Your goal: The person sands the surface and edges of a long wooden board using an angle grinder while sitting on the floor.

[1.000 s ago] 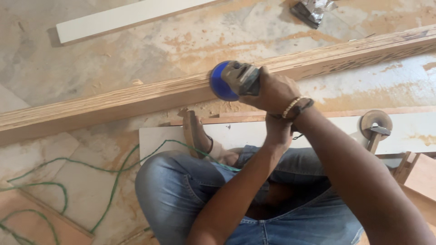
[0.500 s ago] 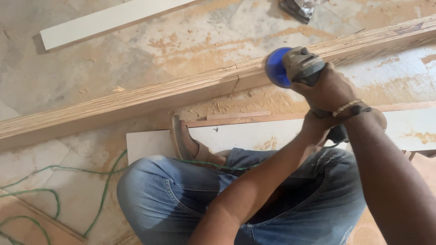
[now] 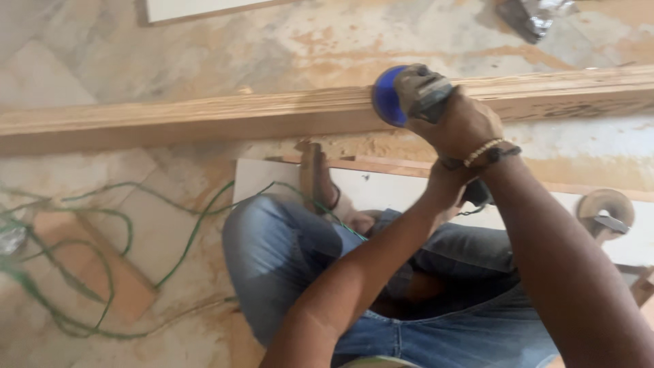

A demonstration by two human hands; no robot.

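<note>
Grinder [image 3: 409, 92] points left along the beam [image 3: 204, 116]

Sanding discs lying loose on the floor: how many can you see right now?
1. A single round sanding disc lies at the right edge, on the white board beside the person's knee. Others may be hidden under the arms or legs.

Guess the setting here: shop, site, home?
Likely a carpentry worksite on a floor: a long wooden beam being worked with a blue power tool, sawdust beneath, green cord trailing.
</note>
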